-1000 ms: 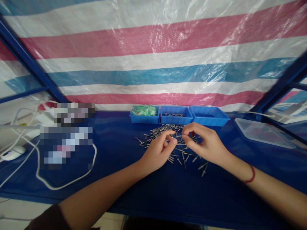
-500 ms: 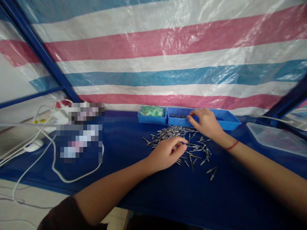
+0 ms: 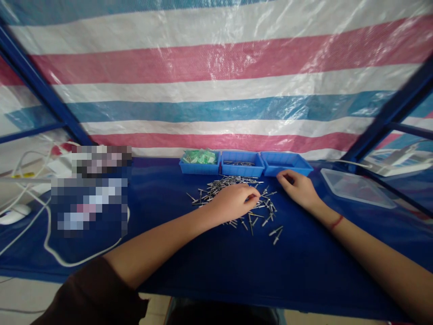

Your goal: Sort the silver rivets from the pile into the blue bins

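Note:
Loose blind rivets (image 3: 221, 184) lie in a heap on the blue table, with several scattered toward its near right side. My left hand (image 3: 238, 200) is low over the heap, thumb and fingertips pinched together; whatever sits between them is too small to make out. My right hand (image 3: 299, 188) is at the front of the right blue bin (image 3: 287, 168), its fingers curled in to the thumb, and I cannot make out anything in them. Some rivets are inside the middle blue bin (image 3: 242, 170). Green-and-clear plastic packets (image 3: 201, 156) fill the left blue bin (image 3: 199, 169).
A clear plastic lid (image 3: 356, 187) lies on the right of the table (image 3: 216, 266). White cables (image 3: 49, 234) and a white mouse (image 3: 15, 214) are at the left, beside a blurred-out patch. Behind the bins hangs a striped plastic sheet (image 3: 216, 108) between blue posts.
The view has turned right. My right hand has drawn back from above the middle bin to the front of the right bin. My left hand stays over the rivets, its fingertips closer together.

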Tool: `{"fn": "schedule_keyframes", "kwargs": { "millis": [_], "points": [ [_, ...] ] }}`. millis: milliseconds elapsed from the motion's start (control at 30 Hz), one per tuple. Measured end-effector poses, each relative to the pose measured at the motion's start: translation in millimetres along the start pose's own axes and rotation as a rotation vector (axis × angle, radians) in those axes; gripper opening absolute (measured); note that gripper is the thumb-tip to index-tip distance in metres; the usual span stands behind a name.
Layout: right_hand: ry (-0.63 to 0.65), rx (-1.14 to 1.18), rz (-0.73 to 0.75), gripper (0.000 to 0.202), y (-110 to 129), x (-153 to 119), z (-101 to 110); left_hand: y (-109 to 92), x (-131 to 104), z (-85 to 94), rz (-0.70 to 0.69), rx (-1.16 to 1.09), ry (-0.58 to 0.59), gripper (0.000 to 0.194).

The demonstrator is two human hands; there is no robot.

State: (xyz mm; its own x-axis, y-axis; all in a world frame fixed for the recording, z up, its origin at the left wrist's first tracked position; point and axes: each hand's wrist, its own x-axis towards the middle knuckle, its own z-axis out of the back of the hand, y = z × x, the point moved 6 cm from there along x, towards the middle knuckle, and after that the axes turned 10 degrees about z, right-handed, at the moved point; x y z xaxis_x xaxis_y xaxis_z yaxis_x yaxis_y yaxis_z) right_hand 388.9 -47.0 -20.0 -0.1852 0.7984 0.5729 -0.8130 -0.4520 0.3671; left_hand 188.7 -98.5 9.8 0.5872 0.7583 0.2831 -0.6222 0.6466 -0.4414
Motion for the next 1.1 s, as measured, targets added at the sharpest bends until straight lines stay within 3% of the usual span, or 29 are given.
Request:
{"fn": "schedule_keyframes", "kwargs": {
  "millis": [133, 333, 1100],
  "points": [
    [0.041, 0.024, 0.037, 0.023, 6.7, -0.5, -2.6, -0.9, 24.1, -16.7, -0.047, 0.249, 0.045, 0.024],
    [0.075, 0.044, 0.071, 0.020, 15.9, -3.8, -1.6, 7.9, 45.6, -28.0, -0.021, 0.300, 0.073, 0.014],
    [0.151, 0.109, 0.115, 0.018, 35.4, -7.2, -6.9, 6.1, 42.3, -32.1, 0.105, 0.327, 0.066, 0.026]
  ]
}}
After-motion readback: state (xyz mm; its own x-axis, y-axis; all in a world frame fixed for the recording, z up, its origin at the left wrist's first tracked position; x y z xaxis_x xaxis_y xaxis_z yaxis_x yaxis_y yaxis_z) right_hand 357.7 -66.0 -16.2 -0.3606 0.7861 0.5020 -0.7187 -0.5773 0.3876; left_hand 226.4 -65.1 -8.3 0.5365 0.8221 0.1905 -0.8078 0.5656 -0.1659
